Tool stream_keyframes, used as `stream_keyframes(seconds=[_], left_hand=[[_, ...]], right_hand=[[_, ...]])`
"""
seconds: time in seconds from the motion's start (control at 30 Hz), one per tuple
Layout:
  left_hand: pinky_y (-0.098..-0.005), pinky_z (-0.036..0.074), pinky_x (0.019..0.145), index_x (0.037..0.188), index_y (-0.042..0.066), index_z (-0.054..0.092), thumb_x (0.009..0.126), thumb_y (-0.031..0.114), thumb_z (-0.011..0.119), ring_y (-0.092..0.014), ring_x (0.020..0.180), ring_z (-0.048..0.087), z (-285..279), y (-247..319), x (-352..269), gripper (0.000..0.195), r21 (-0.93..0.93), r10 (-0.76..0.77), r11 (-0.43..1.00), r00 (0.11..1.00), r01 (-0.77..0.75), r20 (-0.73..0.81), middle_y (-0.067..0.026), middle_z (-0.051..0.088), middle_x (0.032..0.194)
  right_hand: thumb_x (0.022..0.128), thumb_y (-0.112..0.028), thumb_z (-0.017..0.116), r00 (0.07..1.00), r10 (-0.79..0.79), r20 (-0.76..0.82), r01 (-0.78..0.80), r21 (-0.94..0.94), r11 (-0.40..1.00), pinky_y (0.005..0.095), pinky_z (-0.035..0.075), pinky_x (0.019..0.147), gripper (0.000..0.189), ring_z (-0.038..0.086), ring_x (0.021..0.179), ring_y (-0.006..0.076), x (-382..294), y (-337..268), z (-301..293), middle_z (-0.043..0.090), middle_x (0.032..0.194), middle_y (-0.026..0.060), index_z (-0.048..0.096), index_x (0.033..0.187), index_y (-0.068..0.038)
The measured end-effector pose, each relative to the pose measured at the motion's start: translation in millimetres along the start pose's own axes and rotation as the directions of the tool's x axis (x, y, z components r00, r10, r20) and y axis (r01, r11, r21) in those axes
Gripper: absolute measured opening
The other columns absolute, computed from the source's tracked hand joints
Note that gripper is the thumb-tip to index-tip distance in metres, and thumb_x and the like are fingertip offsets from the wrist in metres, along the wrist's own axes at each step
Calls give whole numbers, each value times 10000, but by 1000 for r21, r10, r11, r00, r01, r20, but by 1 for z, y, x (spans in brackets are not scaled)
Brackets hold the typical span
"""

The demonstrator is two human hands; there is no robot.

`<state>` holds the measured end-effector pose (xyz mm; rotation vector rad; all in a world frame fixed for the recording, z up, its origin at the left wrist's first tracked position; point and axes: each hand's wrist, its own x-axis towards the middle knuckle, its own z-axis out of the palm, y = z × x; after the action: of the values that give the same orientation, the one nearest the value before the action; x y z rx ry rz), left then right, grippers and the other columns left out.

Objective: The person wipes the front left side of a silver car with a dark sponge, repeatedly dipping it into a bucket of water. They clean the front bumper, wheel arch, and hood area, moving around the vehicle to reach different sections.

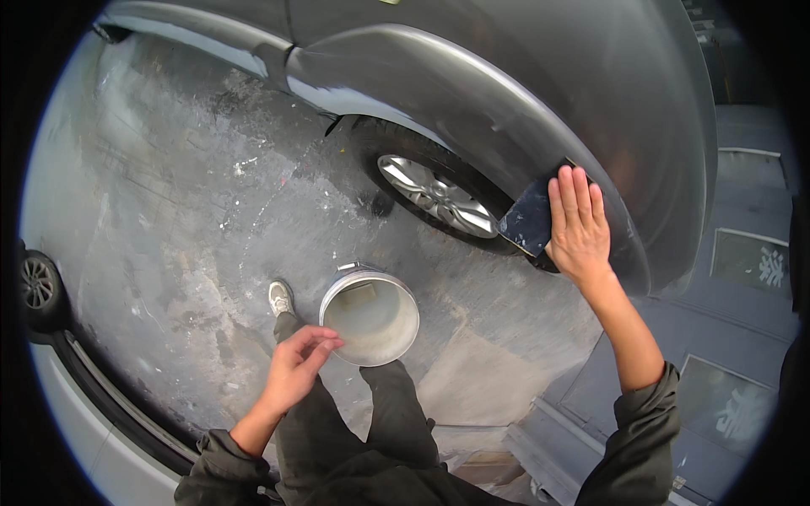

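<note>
My right hand lies flat, fingers straight and side by side, over a dark sheet of sandpaper against the grey car's body panel by the wheel arch. Part of the sheet sticks out to the left of the hand, over the edge of the tyre; the rest is under the palm. My left hand is in the air at the left rim of a round bucket, its fingers loosely curled and holding nothing. Cloudy water stands in the bucket, with a pale rectangular piece in it.
The car's wheel stands just beyond the bucket. Stained concrete floor lies around my shoe. A second, light-coloured car is at the lower left. Grey panelled doors with white markings stand at the right.
</note>
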<state>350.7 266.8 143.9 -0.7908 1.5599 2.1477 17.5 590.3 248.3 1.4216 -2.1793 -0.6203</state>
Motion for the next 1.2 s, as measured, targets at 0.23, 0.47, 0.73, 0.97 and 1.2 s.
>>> stream_keyframes(seconds=[0.23,0.47,0.73,0.97,1.2], left_hand=[[-282,515,980,1236,-15,668,1092,93,598,-127,1076,689,-41,3,-14,194,-160,-17,987,988,-7,-153,-92,766,1121],[-283,510,1005,1226,-10,669,1088,84,603,-130,1095,690,-49,-8,-14,180,-200,2,980,995,-23,-102,-91,766,1125],[-293,514,1002,1212,-21,669,1085,72,599,-142,1079,700,-80,-21,-27,172,-300,-35,954,991,-5,-129,-95,764,1119],[-286,515,972,1206,-21,671,1087,80,596,-136,1044,695,-90,-16,-28,173,-291,-49,957,986,1,-158,-100,765,1100],[-289,520,955,1213,-19,672,1090,101,597,-139,1036,699,-95,-18,-30,187,-296,-52,955,983,-3,-178,-105,771,1103]], right_hand=[[815,-144,562,996,-48,79,61,-181,982,433,97,1355,821,161,1654,260,174,-69,28,241,1770,118,426,1612,3],[724,-18,553,983,-89,163,85,28,996,424,127,1352,900,198,1647,241,121,-35,-6,287,1755,124,418,1614,15],[824,-42,540,993,45,109,-55,83,995,463,179,1328,742,256,1625,328,174,-58,6,340,1716,195,458,1554,66],[829,1,511,999,27,-30,-23,127,992,479,179,1324,765,230,1631,356,169,-52,-12,314,1721,219,413,1584,78],[892,-104,515,986,-52,161,63,-66,996,443,170,1332,655,233,1631,310,226,-73,7,340,1718,175,509,1522,73]])
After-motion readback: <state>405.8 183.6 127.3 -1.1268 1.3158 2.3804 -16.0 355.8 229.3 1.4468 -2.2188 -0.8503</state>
